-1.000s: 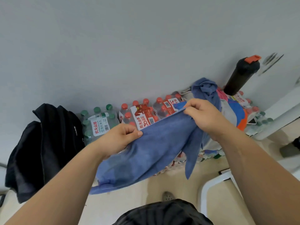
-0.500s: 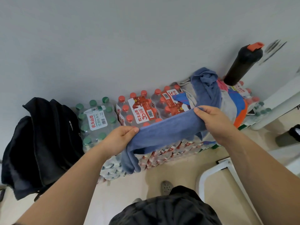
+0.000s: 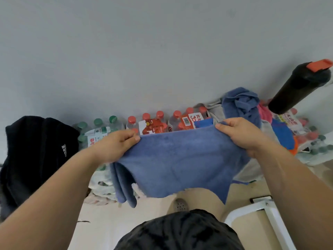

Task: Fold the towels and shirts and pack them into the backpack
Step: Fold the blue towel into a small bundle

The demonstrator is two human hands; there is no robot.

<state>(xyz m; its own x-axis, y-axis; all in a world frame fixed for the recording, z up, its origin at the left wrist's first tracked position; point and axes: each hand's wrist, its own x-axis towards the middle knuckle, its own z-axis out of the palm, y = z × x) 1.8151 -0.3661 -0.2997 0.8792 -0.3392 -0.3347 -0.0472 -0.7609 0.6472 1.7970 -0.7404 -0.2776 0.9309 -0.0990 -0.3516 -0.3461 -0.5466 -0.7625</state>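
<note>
A blue towel (image 3: 178, 163) hangs spread in the air in front of me, folded over on its left side. My left hand (image 3: 115, 145) grips its upper left corner and my right hand (image 3: 241, 134) grips its upper right corner. The black backpack (image 3: 34, 156) slumps against the wall at the left. A heap of clothes lies on the bottle packs at the right: another blue towel (image 3: 239, 103), a grey garment (image 3: 214, 109), and pink, blue and orange pieces (image 3: 282, 139).
Shrink-wrapped packs of water bottles (image 3: 153, 123) with red and green caps line the wall. A black bottle with an orange lid (image 3: 301, 85) stands at the far right. A white metal frame (image 3: 266, 213) is at the lower right. My knee and shoe (image 3: 180, 204) are below the towel.
The towel was a narrow twisted band between my hands; now it hangs open as a wide sheet. Both hands have moved apart and level along its top edge.
</note>
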